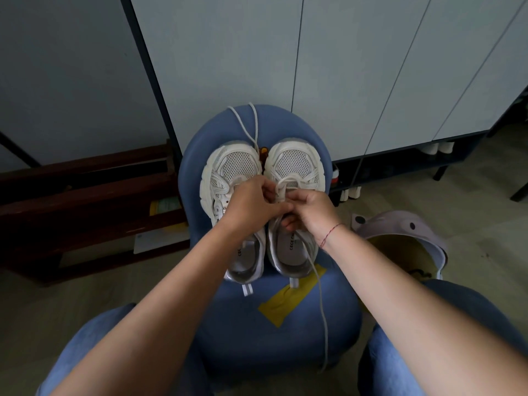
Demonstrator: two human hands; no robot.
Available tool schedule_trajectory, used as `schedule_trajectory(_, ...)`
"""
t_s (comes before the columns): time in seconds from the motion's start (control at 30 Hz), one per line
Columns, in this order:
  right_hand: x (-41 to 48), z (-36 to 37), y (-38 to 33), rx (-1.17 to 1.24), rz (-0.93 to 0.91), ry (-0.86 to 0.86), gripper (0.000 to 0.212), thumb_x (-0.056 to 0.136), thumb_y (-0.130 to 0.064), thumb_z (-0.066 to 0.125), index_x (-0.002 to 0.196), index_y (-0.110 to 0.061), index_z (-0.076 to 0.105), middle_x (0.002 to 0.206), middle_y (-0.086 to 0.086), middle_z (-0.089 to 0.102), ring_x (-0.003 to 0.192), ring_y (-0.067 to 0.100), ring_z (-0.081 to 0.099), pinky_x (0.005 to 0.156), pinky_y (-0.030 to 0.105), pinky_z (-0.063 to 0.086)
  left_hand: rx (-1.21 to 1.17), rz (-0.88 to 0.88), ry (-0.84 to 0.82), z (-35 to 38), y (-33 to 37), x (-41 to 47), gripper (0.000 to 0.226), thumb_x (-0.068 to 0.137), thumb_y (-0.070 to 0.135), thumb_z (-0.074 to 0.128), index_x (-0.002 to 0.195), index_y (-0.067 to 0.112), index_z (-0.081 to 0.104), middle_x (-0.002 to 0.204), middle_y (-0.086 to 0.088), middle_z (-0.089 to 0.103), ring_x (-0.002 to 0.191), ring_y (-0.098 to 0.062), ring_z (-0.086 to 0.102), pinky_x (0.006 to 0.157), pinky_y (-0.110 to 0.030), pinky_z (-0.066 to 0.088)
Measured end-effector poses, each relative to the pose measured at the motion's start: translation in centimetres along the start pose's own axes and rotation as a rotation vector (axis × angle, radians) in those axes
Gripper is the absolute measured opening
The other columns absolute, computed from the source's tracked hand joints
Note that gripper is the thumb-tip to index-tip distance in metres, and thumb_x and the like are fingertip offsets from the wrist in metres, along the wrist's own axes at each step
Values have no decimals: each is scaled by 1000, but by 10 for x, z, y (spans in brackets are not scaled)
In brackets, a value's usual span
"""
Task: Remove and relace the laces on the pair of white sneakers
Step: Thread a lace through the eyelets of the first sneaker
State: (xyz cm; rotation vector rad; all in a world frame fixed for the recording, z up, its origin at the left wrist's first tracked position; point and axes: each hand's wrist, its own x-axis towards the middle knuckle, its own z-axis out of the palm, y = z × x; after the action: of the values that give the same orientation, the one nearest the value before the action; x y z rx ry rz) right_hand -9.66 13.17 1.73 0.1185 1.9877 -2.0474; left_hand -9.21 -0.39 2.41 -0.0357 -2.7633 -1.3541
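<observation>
Blue stool at frame centre, standing on floor. On its seat: left sneaker and right sneaker, white, side by side, toes toward top of frame. Loose lace above left toe. Yellow tape strip below right heel; second lace trails past its right end.

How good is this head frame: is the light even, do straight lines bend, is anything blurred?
Head view: dim, flat light, darker towards the corners, no glare; seams of the pale grey cabinet doors fan outward from wide-angle distortion; the white mesh sneakers on the blue padded stool look sharp; the left hand and right hand, pinching the white lace, are slightly soft.
</observation>
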Motion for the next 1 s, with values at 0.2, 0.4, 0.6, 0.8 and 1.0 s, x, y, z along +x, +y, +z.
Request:
schedule_trajectory(0.2, -4, -2, 0, -135, -20, -31, 15, 94, 0, 53, 82, -7, 58, 58, 8, 64, 43, 12, 62, 43, 22, 53, 25, 67, 48, -4, -3, -3, 20, 87, 11, 72, 107, 7, 73, 85, 4, 67, 71, 7, 56, 63, 0, 42)
schedule_trajectory(0.4, -28, -16, -2, -630, -144, -154, 25, 93, -2, 53, 75, -18, 57, 63, 10, 66, 49, 17, 65, 49, 27, 54, -32, 51, 64, -5, -5, -2, 21, 89, 11, 71, 110, 8, 75, 88, 2, 69, 70, 8, 55, 63, 2, 41)
schedule_trajectory(0.6, -58, -35, -8, -1040, -125, -492, 21, 93, -6, 51, 76, -18, 56, 59, -2, 63, 48, 8, 61, 49, 17, 46, -66, 20, 48, -5, -4, -3, 21, 88, 11, 73, 109, 9, 76, 97, -1, 73, 74, 5, 57, 66, 4, 41)
schedule_trajectory(0.8, -58, -35, -3, -980, 46, -651, 17, 93, -9, 53, 77, -7, 58, 64, 5, 65, 48, 10, 59, 50, 21, 49, -61, -12, 47, -6, -1, -3, 19, 88, 11, 72, 107, 9, 76, 88, 4, 68, 72, 5, 56, 63, 4, 41)
schedule_trajectory(1.0, -42, -32, 11, -853, 136, -499, 15, 90, -8, 60, 76, -10, 65, 59, 3, 64, 46, 11, 61, 45, 20, 50, -61, -38, 57, -6, -2, -2, 18, 87, 10, 73, 105, 9, 77, 89, 2, 70, 73, 5, 57, 62, 5, 41)
